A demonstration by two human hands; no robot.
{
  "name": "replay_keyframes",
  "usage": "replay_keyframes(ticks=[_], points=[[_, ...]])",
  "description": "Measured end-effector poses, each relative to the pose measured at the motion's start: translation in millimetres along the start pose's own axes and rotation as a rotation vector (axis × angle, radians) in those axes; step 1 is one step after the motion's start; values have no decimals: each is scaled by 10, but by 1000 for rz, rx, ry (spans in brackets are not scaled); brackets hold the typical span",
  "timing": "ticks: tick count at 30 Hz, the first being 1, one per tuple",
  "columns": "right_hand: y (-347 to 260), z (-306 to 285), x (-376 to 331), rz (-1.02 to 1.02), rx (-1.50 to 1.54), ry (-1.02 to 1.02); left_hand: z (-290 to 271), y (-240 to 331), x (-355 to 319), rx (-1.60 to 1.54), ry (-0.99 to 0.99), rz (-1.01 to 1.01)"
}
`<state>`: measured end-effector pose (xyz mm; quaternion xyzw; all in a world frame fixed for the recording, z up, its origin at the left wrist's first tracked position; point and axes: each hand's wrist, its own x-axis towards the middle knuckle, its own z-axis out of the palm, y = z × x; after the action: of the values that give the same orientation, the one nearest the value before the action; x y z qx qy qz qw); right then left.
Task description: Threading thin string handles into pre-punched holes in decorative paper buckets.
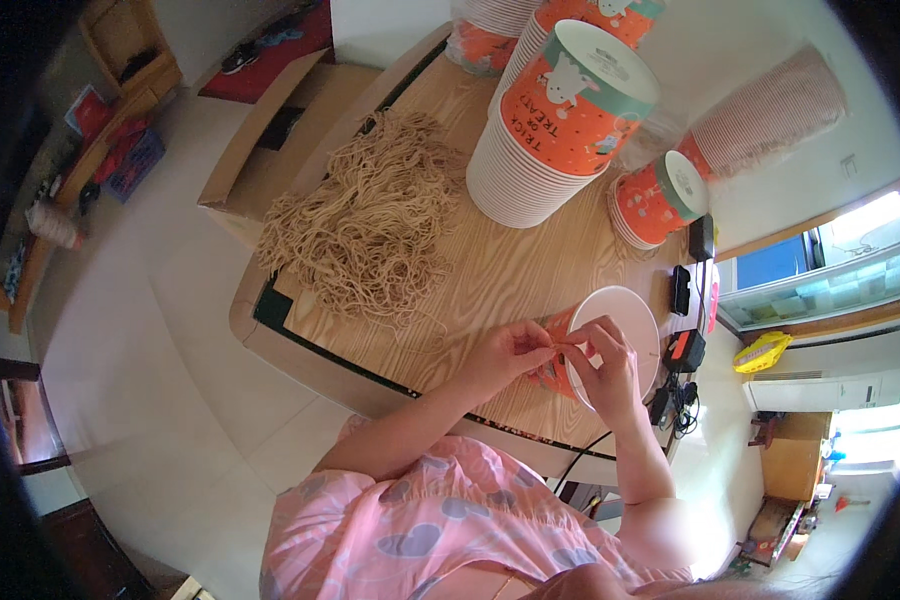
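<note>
Orange paper cup point(610, 345) lies on its side at the bench point(490, 270) edge, mouth rightward. Left hand point(510, 352) and right hand point(602, 362) meet at its rim, fingertips pinched on a thin cord point(558, 346); right hand is nearer.

A heap of tan string point(370, 225) covers the wooden bench's point(490, 270) left part. Tall stacks of white paper cups point(530, 150) topped with orange printed ones stand near its far edge. An open cardboard box point(270, 150) sits beyond the far-left corner.
</note>
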<state>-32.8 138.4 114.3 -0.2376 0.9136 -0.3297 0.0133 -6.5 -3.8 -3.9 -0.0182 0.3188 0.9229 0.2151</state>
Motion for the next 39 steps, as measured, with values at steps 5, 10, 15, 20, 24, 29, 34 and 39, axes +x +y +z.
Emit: replay_keyframes(ticks=[5,10,15,20,24,29,34,39], points=[[65,-13,5,11,-28,-52,128,136,-96,921,130,606],[48,-2,13,49,42,-78,174,98,-123,1072,139,844],[127,-3,-26,86,153,-115,163,68,-116,1043,163,771],[119,-25,-55,100,196,-125,184,42,-119,889,187,663],[146,-16,-61,62,131,-106,193,61,-114,872,214,681],[130,6,-51,66,67,-67,207,59,-113,824,210,642],[69,34,-30,56,96,-39,204,40,-110,799,260,604],[69,27,-14,55,116,-61,218,62,-101,796,290,601]])
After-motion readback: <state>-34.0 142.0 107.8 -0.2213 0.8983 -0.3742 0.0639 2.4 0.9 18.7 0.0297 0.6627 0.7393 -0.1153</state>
